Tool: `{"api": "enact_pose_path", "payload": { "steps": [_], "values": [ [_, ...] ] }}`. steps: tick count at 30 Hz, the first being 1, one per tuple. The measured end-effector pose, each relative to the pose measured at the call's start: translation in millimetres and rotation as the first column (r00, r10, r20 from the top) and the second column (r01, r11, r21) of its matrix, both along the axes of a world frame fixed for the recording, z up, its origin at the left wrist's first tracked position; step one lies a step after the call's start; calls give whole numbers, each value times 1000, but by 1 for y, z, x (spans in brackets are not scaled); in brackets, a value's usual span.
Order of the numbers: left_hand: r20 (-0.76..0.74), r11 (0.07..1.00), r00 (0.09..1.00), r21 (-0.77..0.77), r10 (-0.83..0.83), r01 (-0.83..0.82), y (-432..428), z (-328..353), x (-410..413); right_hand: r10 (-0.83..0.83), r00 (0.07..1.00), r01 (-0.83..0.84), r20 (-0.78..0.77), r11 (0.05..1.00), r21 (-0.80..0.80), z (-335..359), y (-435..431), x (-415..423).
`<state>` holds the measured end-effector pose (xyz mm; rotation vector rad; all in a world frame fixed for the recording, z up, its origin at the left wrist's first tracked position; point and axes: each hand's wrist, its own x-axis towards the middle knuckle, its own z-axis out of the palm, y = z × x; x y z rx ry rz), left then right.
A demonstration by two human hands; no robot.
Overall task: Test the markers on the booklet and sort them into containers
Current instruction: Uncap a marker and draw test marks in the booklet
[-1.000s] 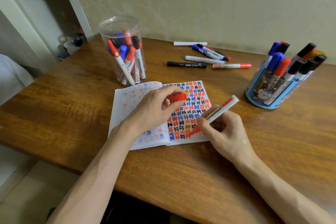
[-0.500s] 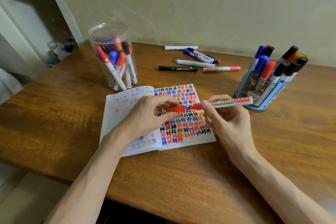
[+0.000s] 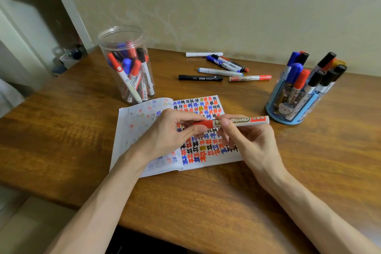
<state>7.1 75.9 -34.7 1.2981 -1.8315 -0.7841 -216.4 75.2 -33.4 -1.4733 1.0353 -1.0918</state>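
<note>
Both hands are up over the booklet (image 3: 208,109), w/ one red marker (image 3: 243,121) held level between them. Right hand (image 3: 250,142) is closed around the barrel, thumb on top near the label; left hand (image 3: 175,132) pinches the red cap (image 3: 203,124) at the marker's left end. Cap looks seated on the barrel, or nearly so; can't tell if it's fully clicked home. Holding it level and close, one hand per end, suits pushing the cap on along the barrel's axis, so prob. the capping step after a test.

Booklet lies open on the table (image 3: 309,161), near-centre, under the hands. Its right page is packed w/ red, blue, black and a few yellow test marks; left page shows only faint show-through.

Containers:
- Clear jar (image 3: 125,64), far left of the booklet, no lid: red, blue and black-capped markers leaning inside, caps up, approx half full.
- Blue holder (image 3: 288,107), right of the booklet, cartoon print: blue, red, black and orange-ish caps stick out the top, fairly crowded.

Loose markers (image 3: 222,68) lie in a small group far-centre by the wall, incl. a black one, a red-ended one and a white one, apparently not yet sorted.

Which container this red one goes to isn't evident.
</note>
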Motion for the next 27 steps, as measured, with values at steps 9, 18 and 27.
{"api": "enact_pose_path", "payload": {
  "steps": [9,18,27],
  "values": [
    [-25,997,999,-67,-47,46,1,-2,-8,22,999,-21,43,999,-42,-6,2,0],
    [-54,999,999,-35,0,-1,-2,4,3,25,993,-33,117,998,62,3,-7,-2],
    [-471,983,870,-30,145,-180,-2,17,12,-34,989,28,143,999,41,5,-18,-9]
  ]
}}
